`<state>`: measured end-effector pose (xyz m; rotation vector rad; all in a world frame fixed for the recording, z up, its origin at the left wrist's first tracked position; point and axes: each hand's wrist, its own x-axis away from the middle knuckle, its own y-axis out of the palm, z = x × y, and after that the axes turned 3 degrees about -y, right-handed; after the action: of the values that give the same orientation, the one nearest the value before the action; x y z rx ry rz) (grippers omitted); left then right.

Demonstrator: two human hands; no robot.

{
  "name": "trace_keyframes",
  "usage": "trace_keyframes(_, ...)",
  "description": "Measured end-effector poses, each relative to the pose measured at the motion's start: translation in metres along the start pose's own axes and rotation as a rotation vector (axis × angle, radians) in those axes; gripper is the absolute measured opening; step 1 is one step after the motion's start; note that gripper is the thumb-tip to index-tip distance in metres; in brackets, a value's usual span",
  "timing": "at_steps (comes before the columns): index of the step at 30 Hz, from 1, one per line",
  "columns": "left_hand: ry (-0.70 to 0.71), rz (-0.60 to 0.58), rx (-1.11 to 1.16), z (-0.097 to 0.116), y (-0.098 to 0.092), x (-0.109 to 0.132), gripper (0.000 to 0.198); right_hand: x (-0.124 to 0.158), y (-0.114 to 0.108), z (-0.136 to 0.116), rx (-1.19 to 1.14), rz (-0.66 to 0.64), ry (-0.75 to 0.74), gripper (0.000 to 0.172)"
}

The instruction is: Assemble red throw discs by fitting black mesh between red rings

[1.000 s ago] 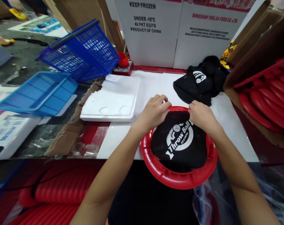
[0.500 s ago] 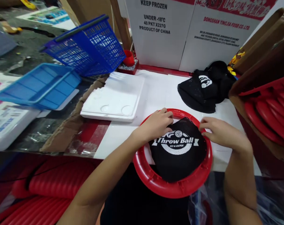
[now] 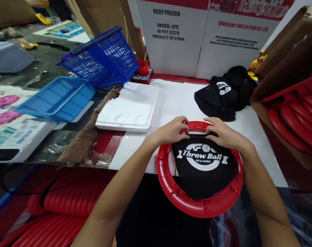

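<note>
A red plastic ring (image 3: 171,187) lies half over the near edge of the white table (image 3: 251,127). A black mesh net (image 3: 204,171) printed "Throw Ball" is spread inside it. My left hand (image 3: 171,132) pinches the net's top edge against the ring's far rim, fingers curled. My right hand (image 3: 221,133) grips the same edge just to the right, fingers bent over the rim. The two hands sit close together at the ring's far side.
A pile of black nets (image 3: 222,94) lies at the back right. A white foam tray (image 3: 130,108) sits to the left, with blue baskets (image 3: 104,56) and a blue tray (image 3: 55,99) beyond. Red rings fill a carton (image 3: 297,106) on the right. White cartons (image 3: 176,37) stand behind.
The ring and net were turned so the print now reads level. My right hand moved back left to the net's top edge beside my left hand.
</note>
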<state>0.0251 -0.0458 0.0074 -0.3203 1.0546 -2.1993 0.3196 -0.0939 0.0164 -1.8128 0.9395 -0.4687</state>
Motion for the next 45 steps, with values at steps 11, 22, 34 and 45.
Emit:
trace_keyframes(11, -0.194, 0.111, 0.074, -0.002, -0.009, 0.001, 0.012, -0.004, -0.006, 0.02, -0.383, 0.15, 0.207, 0.016)
trace_keyframes(22, -0.302, 0.194, 0.167, 0.001, -0.007, -0.001, 0.018, -0.011, 0.009, 0.011, -0.304, 0.29, 0.246, 0.011)
trace_keyframes(34, -0.075, 0.183, 0.014, 0.003, 0.005, -0.008, 0.017, -0.009, 0.012, 0.029, -0.536, 0.212, 0.231, 0.017)
trace_keyframes(45, 0.119, 0.062, -0.378, 0.008, 0.011, -0.005, 0.032, -0.007, 0.015, 0.029, -0.436, 0.237, 0.117, 0.015)
